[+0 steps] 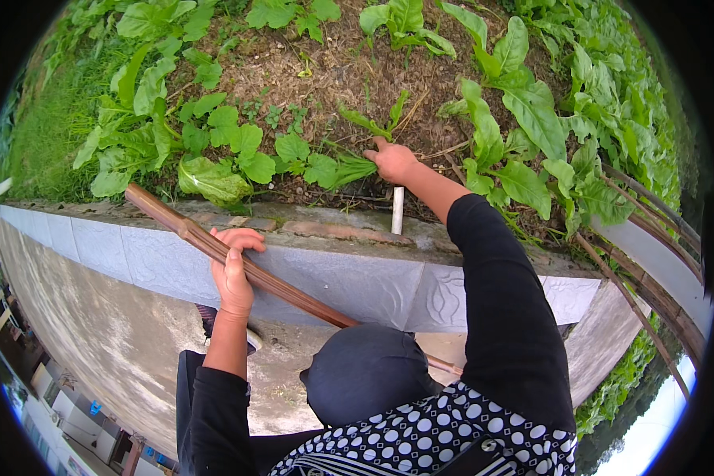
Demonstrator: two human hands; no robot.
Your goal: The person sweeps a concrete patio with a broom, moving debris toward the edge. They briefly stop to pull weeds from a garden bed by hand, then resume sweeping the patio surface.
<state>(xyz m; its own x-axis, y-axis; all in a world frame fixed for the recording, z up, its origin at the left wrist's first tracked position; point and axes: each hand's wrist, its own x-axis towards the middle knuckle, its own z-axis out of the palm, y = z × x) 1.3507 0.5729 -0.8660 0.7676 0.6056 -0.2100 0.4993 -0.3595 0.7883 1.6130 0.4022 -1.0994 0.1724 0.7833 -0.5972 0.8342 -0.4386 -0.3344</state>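
My left hand (232, 273) is wrapped around a brown, jointed pole (291, 293), its thumb on the near side. The pole slants from the bed's edge down behind a dark, cloth-covered rounded shape, probably my knee (366, 372). Beyond the low wall, my right hand (394, 163) reaches down to the soil, closed at the base of a bunch of thin green blades (355, 169). The blades fan out to its left. Just past its fingertips stands a small leafy plant (384, 122). A short white pipe (397, 211) sticks out below that wrist.
A low wall faced with grey tiles (333, 276) borders the planted soil (309, 77). Broad-leaved vegetables (529, 113) grow at right, lobed-leaf seedlings (238, 140) at left. Bamboo poles (648, 291) lean at the right edge. Concrete paving (119, 321) lies on my side.
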